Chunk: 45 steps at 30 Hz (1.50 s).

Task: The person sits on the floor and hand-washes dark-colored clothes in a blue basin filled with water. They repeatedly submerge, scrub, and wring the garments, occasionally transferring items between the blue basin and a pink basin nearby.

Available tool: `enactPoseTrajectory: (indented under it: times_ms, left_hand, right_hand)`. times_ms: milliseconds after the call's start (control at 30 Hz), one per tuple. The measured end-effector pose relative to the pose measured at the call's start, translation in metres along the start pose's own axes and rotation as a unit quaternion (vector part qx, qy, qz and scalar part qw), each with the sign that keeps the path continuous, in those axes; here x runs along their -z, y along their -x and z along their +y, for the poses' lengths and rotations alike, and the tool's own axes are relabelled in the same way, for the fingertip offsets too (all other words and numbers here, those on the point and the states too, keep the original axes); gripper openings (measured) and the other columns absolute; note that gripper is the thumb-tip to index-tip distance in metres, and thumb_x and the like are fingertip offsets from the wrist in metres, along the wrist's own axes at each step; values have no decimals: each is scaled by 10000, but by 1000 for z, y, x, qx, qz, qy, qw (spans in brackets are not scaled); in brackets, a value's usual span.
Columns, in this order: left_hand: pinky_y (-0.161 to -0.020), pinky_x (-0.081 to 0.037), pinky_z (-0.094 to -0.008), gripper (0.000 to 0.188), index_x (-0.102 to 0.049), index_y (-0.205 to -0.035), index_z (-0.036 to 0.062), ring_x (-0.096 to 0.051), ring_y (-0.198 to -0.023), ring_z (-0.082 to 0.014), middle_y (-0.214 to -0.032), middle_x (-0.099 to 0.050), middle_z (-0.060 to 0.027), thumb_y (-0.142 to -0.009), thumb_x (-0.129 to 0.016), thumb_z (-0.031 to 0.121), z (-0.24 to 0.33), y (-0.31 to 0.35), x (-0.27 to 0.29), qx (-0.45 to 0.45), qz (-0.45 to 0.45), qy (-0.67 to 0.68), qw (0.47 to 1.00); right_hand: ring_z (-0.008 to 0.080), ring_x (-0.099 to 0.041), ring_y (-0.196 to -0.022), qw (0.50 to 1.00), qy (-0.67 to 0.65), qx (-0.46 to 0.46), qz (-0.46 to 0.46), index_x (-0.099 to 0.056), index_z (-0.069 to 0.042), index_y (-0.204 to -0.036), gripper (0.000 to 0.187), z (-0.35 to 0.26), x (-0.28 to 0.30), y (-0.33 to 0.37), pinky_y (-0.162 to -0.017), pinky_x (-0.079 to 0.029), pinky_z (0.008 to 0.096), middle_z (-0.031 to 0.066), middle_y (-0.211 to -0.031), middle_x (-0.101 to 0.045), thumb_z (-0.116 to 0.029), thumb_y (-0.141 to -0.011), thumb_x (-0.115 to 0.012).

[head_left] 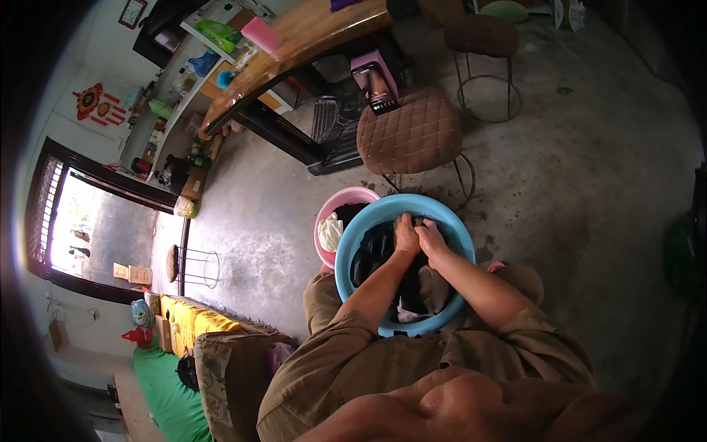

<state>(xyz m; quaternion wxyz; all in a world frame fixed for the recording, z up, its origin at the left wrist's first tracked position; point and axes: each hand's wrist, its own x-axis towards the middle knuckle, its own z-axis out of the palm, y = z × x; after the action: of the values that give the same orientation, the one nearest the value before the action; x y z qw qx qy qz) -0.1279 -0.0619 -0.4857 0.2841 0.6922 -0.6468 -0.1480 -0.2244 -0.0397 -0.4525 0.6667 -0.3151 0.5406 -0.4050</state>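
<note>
A round blue basin (462, 243) in front of my body holds a heap of dark wet-looking clothes (377, 247). Both my hands are inside its far part, close side by side. My left hand (405, 236) is closed on dark cloth, its fingertips partly hidden in the fabric. Right beside it, my right hand (431, 241) is closed too, with a bit of the same dark cloth at its fingers. A greyish-brown garment (434, 289) lies nearer me in the basin, beside a pale piece of cloth (409, 315).
A pink basin (322, 249) with white cloth (331, 232) and dark cloth stands against the blue basin's left side. Beyond is a brown padded stool (412, 136) bearing a propped phone (375, 88). A wooden table (313, 40) and another stool (482, 37) stand farther off.
</note>
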Motion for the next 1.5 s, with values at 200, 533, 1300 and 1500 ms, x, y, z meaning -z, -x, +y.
enactPoseTrajectory:
  times_ms: [200, 533, 1300, 1500]
  left_hand:
    - [-854, -406, -448, 284, -480, -979, 23, -498, -991, -417, -1024, -536, -265, -802, -574, 223, -5, -6, -20, 33, -26, 34, 999]
    - [-764, -427, -354, 241, -561, -933, -4, -545, -781, -240, -832, -614, -105, -857, -548, 224, 28, -7, 20, 101, -32, 88, 990]
    - [-642, -416, -429, 335, -584, -794, -14, -545, -704, -394, -734, -593, -215, -885, -488, 293, 44, -1, 45, 84, 30, 227, 970]
    - [-702, -442, -456, 329, -596, -828, -3, -569, -806, -416, -817, -608, -242, -875, -486, 303, 24, -13, 19, 129, 5, 156, 979]
  right_hand:
    - [311, -379, -1229, 999, -37, -19, -24, -287, 11, -1361, 657, -8, 10, 4, -1012, -306, 388, 204, -1335, -386, -281, -809, -492]
    - [264, -324, -1267, 989, -123, -87, -9, -333, -21, -1337, 540, -53, 6, 30, -1044, -229, 390, 139, -1386, -343, -314, -893, -429]
    - [251, -512, -876, 966, 152, 206, 20, -444, -23, -1015, 208, -6, -2, 8, -756, -424, 360, 175, -991, -499, -174, -880, -491]
    - [327, -526, -947, 978, 105, 170, 60, -444, 18, -1020, 286, -11, -1, 6, -810, -427, 389, 209, -990, -536, -170, -826, -539]
